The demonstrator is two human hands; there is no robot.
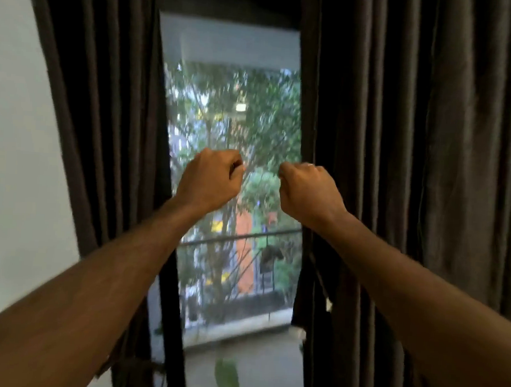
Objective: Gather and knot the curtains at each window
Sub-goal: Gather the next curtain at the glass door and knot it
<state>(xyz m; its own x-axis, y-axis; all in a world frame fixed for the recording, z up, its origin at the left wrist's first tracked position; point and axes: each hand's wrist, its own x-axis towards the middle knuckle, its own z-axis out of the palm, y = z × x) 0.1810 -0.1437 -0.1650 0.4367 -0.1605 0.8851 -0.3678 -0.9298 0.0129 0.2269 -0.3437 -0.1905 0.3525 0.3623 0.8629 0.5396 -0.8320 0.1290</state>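
Both hands were raised in the middle of the frame, in front of the window glass (233, 82). The left hand (209, 177) and the right hand (307, 190) each had fingers curled into a fist, and no fabric could be seen inside either; there may have been a sheer layer between them, but the blur made that impossible to tell. The task's curtains hung to either side: the left curtain (104, 111) down the left of the frame beside a pale wall (12, 121), the right curtain (414, 142) filling the right half. Both were dark grey-brown cloth, matte and heavy-looking, falling in deep, regular vertical pleats, with neither yet gathered nor knotted. To do the gathering well, it seemed best to take one panel at a time, sweep the pleats together from the inner edge outward into a single thick rope at about mid-height, and keep the folds even so the knot would sit neatly and not slip. Beyond the glass were blurred green trees (251, 128) and a thin dark railing (240, 238).
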